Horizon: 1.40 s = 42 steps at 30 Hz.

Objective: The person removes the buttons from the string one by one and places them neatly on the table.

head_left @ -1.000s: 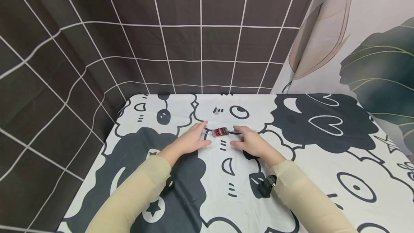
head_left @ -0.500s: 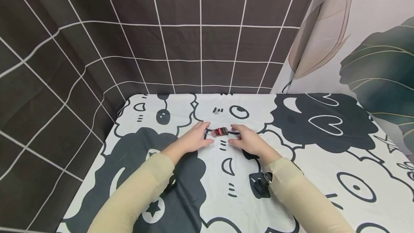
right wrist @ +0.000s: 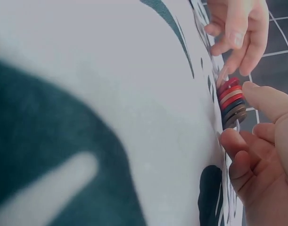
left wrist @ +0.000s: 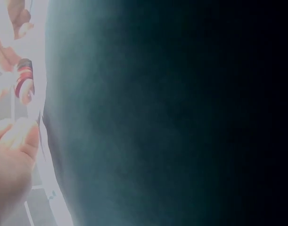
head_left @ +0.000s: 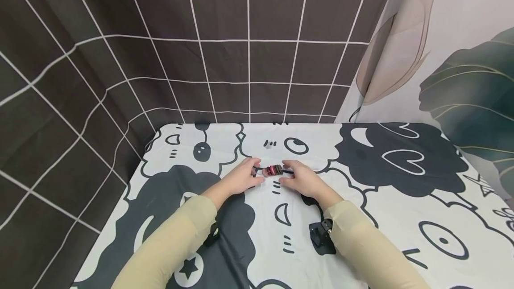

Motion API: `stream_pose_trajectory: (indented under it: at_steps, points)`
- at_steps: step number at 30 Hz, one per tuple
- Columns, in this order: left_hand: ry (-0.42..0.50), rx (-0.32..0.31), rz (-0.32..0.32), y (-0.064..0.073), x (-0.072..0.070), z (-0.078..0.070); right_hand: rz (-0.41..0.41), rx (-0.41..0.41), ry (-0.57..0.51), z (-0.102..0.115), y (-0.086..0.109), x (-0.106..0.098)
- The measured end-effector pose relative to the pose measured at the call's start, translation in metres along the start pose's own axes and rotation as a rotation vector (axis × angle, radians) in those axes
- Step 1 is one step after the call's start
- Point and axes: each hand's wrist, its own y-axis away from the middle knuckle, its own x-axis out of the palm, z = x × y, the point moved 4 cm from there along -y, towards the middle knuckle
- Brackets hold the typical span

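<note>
A small row of round flat discs (head_left: 274, 170), red, tan, dark and brown, lies between my two hands on the patterned cloth. In the right wrist view the stacked discs (right wrist: 232, 101) have short pale strands at both ends, perhaps a cord. My left hand (head_left: 238, 177) rests left of the discs, thumb and forefinger spread apart. On the other side is my right hand (head_left: 306, 179), its thumb and forefinger likewise apart, the fingertips close to the discs. Whether any fingertip touches them is hard to tell. The left wrist view is washed out, with the discs (left wrist: 25, 77) at its left edge.
The black and white cartoon cloth (head_left: 277, 240) covers the table. A dark gridded curtain (head_left: 225, 59) hangs behind and at the left. A leaf-printed white curtain (head_left: 449, 21) hangs at the right. Dark wrist devices (head_left: 321, 233) sit by the cuffs.
Both hands have moved slightly inward, closing on the discs from either side. The discs keep their place on the cloth. The head view has tilted up a little.
</note>
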Motion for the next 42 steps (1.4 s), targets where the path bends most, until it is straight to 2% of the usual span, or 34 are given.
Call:
stream_pose_trajectory:
  at_steps: [5,11,18,33,42]
  points:
    - [0.057,-0.002,-0.015,-0.002,0.004,0.004,0.017,0.014,0.003,-0.003,-0.003,0.004]
    - [0.102,0.034,-0.046,-0.009,-0.001,-0.003,-0.008,0.006,0.013,-0.003,-0.011,-0.002]
    - [0.126,0.017,-0.026,-0.011,0.002,-0.007,0.017,0.048,-0.012,-0.004,-0.014,0.0]
    - [0.079,0.008,-0.046,-0.014,0.005,-0.002,0.002,0.076,-0.012,-0.004,-0.02,0.007]
    - [0.027,0.033,-0.045,-0.015,0.006,-0.006,-0.003,0.086,-0.009,-0.004,-0.022,0.01]
